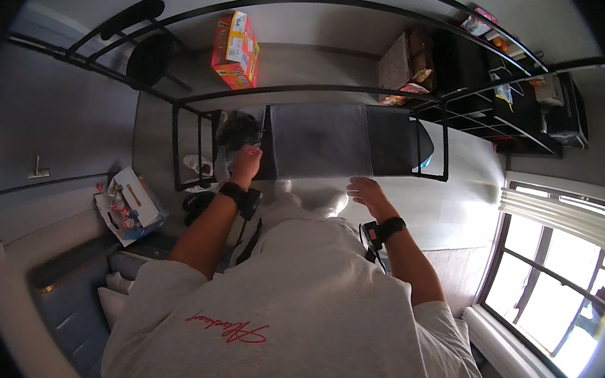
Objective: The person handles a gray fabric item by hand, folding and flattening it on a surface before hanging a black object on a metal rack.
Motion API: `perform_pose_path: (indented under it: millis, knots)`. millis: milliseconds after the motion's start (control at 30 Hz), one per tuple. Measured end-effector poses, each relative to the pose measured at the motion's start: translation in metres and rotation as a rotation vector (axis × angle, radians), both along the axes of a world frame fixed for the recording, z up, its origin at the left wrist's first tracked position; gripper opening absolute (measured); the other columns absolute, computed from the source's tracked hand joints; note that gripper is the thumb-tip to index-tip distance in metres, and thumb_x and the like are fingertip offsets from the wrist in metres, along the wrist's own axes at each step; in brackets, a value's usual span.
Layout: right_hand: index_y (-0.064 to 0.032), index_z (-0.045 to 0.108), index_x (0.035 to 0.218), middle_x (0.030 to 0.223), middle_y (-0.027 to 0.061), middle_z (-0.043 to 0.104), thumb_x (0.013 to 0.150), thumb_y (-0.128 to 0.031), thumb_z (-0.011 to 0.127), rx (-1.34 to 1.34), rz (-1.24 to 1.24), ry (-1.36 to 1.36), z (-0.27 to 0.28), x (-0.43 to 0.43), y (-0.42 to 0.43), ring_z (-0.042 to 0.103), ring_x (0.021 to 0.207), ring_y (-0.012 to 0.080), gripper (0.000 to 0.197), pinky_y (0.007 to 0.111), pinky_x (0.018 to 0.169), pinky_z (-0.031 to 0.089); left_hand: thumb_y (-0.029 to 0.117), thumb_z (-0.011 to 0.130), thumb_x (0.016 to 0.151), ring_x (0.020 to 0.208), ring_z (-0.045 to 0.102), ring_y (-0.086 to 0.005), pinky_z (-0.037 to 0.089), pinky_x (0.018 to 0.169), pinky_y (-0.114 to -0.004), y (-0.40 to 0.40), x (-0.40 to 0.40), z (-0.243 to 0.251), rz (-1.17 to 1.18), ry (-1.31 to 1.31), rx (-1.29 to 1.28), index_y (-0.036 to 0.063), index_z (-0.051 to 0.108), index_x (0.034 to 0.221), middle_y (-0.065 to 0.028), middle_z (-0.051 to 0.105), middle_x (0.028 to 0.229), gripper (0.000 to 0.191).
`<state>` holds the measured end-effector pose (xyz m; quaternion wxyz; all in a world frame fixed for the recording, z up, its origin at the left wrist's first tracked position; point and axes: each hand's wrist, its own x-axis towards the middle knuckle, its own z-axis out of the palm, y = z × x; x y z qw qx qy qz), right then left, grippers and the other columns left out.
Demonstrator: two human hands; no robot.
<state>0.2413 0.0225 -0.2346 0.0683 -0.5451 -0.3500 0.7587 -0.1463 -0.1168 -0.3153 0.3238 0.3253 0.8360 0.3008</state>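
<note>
A grey rectangular cloth (319,140) lies flat over a black surface (389,142) within a black metal frame (310,89). My left hand (247,162) is beside the cloth's left edge with its fingers curled; whether anything is in it cannot be seen. Just beyond that hand sits a dark, shiny bundle (238,129), too dim to name. Near the cloth's lower right corner, my right hand (367,194) has its fingers apart and nothing in it. Both wrists wear black straps with small devices.
White sneakers (198,165) stand on the floor at left, near an open box of bottles (133,207). An orange carton (236,50) and a black stool (150,60) are behind the frame. Black shelving (500,108) and a bright window (546,277) are at right.
</note>
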Motion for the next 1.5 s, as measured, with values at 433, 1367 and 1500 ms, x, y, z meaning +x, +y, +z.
perform_pose_path:
  millis: [433, 1367, 1500]
  knots:
    - [-0.0011, 0.061, 0.123, 0.109, 0.0115, 0.070, 0.097, -0.008, 0.056, 0.099, 0.239, -0.068, -0.015, -0.081, -0.010, 0.067, 0.096, 0.0213, 0.027, 0.032, 0.079, 0.055, 0.027, 0.083, 0.077, 0.119, 0.054, -0.0394, 0.044, 0.103, -0.047, -0.007, -0.071, 0.050, 0.182, 0.346, 0.188, -0.0001, 0.060, 0.121, -0.0198, 0.059, 0.122, 0.057]
    - [-0.0106, 0.025, 0.155, 0.146, 0.0284, 0.035, 0.076, -0.034, 0.080, 0.500, 0.725, -0.250, -0.018, -0.336, -0.036, 0.039, 0.135, 0.0500, 0.099, 0.050, 0.108, 0.045, 0.016, 0.067, 0.095, 0.127, 0.053, -0.0297, 0.048, 0.100, -0.043, 0.026, -0.080, 0.009, 0.008, -0.605, 0.035, 0.0112, 0.032, 0.152, -0.0152, 0.051, 0.142, 0.067]
    - [-0.0114, 0.024, 0.155, 0.148, 0.0275, 0.034, 0.078, -0.032, 0.080, 0.607, 0.654, -0.174, -0.029, -0.320, -0.038, 0.035, 0.138, 0.0470, 0.097, 0.048, 0.112, 0.040, 0.017, 0.063, 0.097, 0.124, 0.054, -0.0282, 0.048, 0.099, -0.041, 0.037, -0.060, 0.031, 0.125, -0.792, 0.078, 0.0126, 0.030, 0.154, -0.0149, 0.051, 0.139, 0.066]
